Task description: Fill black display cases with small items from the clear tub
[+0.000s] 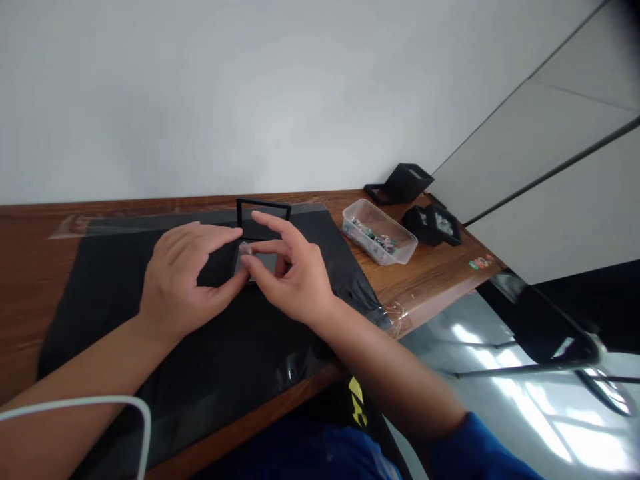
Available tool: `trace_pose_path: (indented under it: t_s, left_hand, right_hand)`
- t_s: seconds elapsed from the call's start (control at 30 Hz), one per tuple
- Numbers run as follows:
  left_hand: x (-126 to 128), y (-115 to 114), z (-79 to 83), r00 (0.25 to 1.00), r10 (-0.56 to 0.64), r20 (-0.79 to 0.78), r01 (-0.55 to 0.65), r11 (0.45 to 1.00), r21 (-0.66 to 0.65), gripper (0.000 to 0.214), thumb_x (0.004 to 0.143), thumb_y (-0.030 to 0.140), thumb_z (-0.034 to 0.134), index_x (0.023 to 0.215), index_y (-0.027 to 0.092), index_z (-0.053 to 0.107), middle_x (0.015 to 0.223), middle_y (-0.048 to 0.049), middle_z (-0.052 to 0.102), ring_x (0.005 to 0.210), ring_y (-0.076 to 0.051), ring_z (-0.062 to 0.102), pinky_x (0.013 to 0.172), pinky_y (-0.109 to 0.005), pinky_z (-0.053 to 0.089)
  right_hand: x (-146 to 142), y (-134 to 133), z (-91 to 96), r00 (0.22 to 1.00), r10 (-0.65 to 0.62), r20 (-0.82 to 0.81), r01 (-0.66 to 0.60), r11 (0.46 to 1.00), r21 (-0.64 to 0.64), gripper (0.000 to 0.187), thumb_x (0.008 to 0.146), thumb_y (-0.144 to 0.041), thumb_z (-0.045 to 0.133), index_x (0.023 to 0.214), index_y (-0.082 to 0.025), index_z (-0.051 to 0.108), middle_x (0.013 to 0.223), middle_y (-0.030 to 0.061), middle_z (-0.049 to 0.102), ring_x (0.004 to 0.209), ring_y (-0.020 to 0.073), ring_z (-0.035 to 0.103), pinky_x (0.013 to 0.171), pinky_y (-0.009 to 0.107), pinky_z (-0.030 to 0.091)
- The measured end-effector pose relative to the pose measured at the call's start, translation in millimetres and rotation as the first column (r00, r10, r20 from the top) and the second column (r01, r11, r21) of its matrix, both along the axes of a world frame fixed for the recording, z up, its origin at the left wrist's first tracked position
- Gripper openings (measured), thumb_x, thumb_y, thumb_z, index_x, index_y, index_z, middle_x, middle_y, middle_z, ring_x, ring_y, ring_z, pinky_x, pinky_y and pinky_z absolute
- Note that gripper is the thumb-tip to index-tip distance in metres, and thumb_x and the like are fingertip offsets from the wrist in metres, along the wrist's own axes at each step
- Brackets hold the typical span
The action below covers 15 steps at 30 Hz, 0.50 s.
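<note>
My right hand (295, 270) pinches a small clear, shiny piece (245, 249) between thumb and index finger, with the other fingers raised. The piece is too small to name exactly. Under it sits a small black box (267, 259) with its window-framed lid (264, 203) standing up at the back. My left hand (183, 280) curves around the box's left side, index finger at the back corner and thumb at the front, seeming to steady it. Both hands partly hide the box's inside.
A black sheet (200, 373) covers the wooden table (25, 280). To the right stands a clear plastic tub (375, 233) of small wrapped pieces. Black boxes (407, 183) lie beyond it by the wall. A white cable (100, 400) crosses my left forearm.
</note>
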<state>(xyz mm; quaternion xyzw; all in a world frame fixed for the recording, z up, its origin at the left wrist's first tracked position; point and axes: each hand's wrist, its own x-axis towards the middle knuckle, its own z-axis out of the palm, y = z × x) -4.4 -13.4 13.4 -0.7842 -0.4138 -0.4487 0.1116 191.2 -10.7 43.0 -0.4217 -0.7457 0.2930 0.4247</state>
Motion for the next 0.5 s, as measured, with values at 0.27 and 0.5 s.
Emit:
trace_pose_path:
  t_s: [0.27, 0.5]
  left_hand:
    - [4.6, -1.8, -0.1, 1.0, 0.002, 0.026, 0.001, 0.995, -0.101, 0.026, 0.096, 0.025, 0.07, 0.121, 0.03, 0.069, 0.117, -0.003, 0.079, 0.116, -0.027, 0.072, 0.112, -0.05, 0.053]
    - [9.1, -2.3, 0.0, 0.998, -0.006, 0.062, 0.016, 0.986, -0.164, 0.024, 0.096, 0.025, 0.07, 0.119, 0.032, 0.072, 0.121, -0.0021, 0.078, 0.12, -0.028, 0.07, 0.11, -0.052, 0.054]
  right_hand:
    - [-2.3, -0.2, -8.0, 0.976, -0.059, -0.208, 0.025, 0.986, -0.164, 0.057, 0.087, -0.04, 0.078, 0.141, -0.034, 0.06, 0.095, -0.0014, 0.081, 0.047, 0.0127, 0.056, 0.049, 0.032, 0.055]
    - [-1.7, -0.7, -10.4, 0.917, -0.056, -0.394, -0.083, 0.942, -0.327, 0.059, 0.082, -0.045, 0.084, 0.136, -0.031, 0.062, 0.089, -0.0014, 0.08, 0.044, 0.0097, 0.048, 0.038, 0.026, 0.043]
